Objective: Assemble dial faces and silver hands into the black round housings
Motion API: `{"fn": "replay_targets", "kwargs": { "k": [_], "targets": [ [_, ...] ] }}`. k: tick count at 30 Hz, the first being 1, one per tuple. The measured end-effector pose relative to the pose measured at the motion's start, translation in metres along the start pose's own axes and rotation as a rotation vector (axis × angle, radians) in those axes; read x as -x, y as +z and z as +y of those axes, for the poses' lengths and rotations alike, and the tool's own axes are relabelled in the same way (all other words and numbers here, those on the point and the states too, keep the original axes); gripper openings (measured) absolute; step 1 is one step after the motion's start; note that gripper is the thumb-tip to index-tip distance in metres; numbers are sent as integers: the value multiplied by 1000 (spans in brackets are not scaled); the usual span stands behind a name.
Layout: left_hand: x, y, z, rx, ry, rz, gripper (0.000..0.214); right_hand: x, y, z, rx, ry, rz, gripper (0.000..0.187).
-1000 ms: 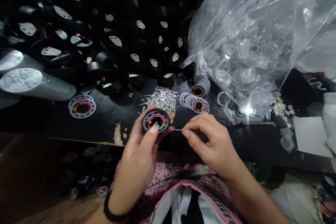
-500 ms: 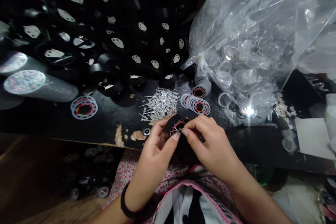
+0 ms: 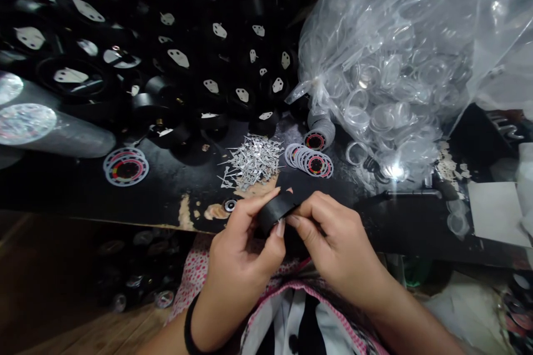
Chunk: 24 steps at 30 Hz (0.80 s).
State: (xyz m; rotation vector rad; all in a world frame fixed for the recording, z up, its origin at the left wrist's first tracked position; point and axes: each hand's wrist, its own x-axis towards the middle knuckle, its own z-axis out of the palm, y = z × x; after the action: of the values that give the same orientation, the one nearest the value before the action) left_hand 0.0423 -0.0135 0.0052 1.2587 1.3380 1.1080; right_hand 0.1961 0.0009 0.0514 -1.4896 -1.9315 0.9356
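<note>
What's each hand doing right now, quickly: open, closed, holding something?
Left hand: closed, holding a black round case tilted.
Right hand: closed in a pinch by the case's edge; whether it grips anything small can't be told.

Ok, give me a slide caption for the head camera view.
Left hand holds a round black housing, right hand at its edge, near a pile of grey needles.

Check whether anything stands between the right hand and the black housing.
Nothing visible does: the right hand is at the edge of the black housing, which the left hand holds tilted.
</note>
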Motion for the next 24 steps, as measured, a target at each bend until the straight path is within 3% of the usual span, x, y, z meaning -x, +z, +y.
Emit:
{"fn": "replay_targets", "kwargs": {
  "k": [10,24],
  "targets": [
    [7,-3,-1,58,-48,-34,39,3,2,6,-81,-56,84,20],
    [13,-1,1,-2,-26,17,41,7,5,6,-120,-78,133,17]
  ]
}}
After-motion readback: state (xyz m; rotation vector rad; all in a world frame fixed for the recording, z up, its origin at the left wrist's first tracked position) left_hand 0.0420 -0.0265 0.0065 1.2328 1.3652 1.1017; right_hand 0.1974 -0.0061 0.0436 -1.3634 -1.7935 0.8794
